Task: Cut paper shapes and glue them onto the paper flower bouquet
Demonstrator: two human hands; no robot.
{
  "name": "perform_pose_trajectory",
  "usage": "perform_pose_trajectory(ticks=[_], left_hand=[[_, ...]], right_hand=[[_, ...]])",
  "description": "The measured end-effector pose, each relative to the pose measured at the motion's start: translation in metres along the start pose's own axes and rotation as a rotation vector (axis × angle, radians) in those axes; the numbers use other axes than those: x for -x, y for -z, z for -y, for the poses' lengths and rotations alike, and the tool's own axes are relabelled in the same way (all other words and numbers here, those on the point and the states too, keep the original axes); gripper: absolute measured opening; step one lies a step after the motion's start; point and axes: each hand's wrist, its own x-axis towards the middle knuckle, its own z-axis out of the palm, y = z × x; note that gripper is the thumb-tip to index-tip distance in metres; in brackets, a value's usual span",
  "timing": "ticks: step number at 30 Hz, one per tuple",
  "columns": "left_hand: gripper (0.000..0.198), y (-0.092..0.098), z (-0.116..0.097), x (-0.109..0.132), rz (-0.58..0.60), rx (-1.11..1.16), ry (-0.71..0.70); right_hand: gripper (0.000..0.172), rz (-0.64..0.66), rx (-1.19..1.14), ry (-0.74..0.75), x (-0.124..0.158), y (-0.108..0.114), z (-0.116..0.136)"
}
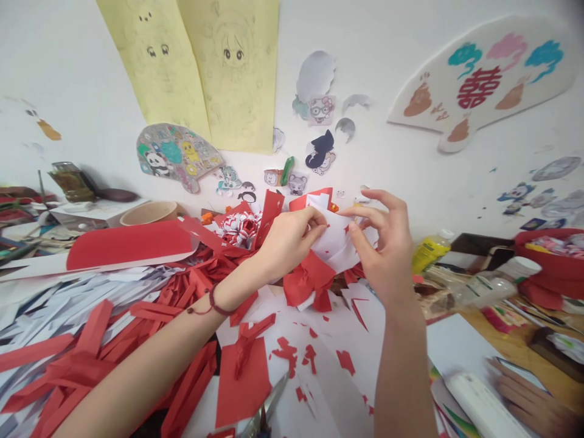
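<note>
My left hand (296,234) pinches the left edge of a white-backed red paper (335,240) with small red star-shaped marks. At that paper's right side is my right hand (381,234), thumb and forefinger apart and close to its edge, the other fingers raised. Just below them sits a crumpled red paper piece (310,281). Behind my left wrist stands a folded red paper (270,216), next to a red-and-white paper cluster (239,228). Scissors (269,407) lie at the bottom centre among red scraps.
Folded red strips (91,359) and white strips (91,304) cover the left side. On the right are a yellow bottle (429,252), a clear bottle (493,286) and a red basket (552,261). Another person's hand (533,395) rests at the lower right, near a white object (479,404).
</note>
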Motion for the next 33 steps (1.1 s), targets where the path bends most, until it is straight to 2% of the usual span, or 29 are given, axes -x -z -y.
perform_pose_trajectory(ticks=[11, 23, 33], left_hand=[[0.006, -0.0005, 0.0007, -0.0013, -0.014, 0.016, 0.04], [0.003, -0.0002, -0.0001, -0.002, -0.036, 0.071, 0.107], [0.011, 0.0059, 0.0039, -0.0017, -0.049, 0.053, 0.1]], right_hand=[[0.039, 0.014, -0.048, -0.053, -0.0001, 0.0012, 0.0065], [0.038, 0.025, -0.032, -0.01, -0.0001, 0.0005, 0.0076], [0.038, 0.017, -0.022, 0.009, -0.0003, -0.0014, 0.0075]])
